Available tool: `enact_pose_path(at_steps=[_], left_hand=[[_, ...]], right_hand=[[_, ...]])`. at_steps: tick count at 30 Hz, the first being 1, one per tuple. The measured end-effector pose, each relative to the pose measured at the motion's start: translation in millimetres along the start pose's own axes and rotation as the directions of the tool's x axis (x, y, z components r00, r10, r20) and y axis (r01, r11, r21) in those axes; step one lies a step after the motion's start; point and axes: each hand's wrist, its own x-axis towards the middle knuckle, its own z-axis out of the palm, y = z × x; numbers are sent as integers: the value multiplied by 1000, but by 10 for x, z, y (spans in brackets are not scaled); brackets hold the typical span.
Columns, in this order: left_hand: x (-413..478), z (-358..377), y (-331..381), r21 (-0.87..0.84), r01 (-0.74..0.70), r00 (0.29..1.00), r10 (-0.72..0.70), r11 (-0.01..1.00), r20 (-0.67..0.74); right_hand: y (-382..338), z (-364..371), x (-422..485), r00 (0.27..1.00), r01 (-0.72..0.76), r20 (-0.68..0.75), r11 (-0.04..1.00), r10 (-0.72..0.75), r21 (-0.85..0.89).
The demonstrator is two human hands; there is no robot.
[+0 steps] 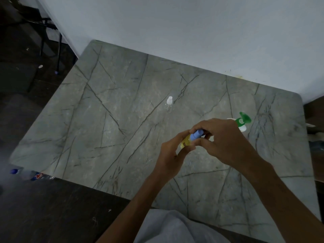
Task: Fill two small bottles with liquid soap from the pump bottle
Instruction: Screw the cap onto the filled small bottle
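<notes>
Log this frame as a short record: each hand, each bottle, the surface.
left hand: grips the body of the yellow-filled small bottle
right hand: pinches its blue cap
second small bottle: clear, white top, upright, apart from both hands
pump bottle: green pump, partly hidden behind the right hand
table: grey, dark veins

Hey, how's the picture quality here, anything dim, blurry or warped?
Head view: dim, flat light; wide-angle distortion bows the table edges; lower-left corner hazy, smearing a plastic bottle; left hand, right hand and the small bottle look slightly soft.
</notes>
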Motion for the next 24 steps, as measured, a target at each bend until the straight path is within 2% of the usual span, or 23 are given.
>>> enact_pose_path(at_steps=[3, 9, 12, 15, 20, 24], left_hand=[[-32, -8, 8, -5, 0, 1000, 0, 1000, -16], [-45, 9, 60, -14, -27, 995, 26, 1000, -101], [-25, -18, 26, -31, -21, 995, 18, 999, -95], [-12, -40, -37, -98, 57, 994, -66, 994, -85], [41, -20, -111, -122, 98, 994, -104, 988, -39], [87, 62, -133, -95, 61, 998, -62, 994, 0]], right_hand=[[-56, 59, -32, 1000, -28, -11, 999, 28, -14], [-170, 132, -72, 987, -86, -133, 996, 90, 31], [-118, 134, -98, 979, -125, -124, 956, 162, 266], [8, 235, -218, 950, -228, -93, 867, 298, 443], [156, 674, -396, 904, -375, -35, 830, 426, 412], [201, 944, -369, 878, -362, -157, 842, 452, 399]])
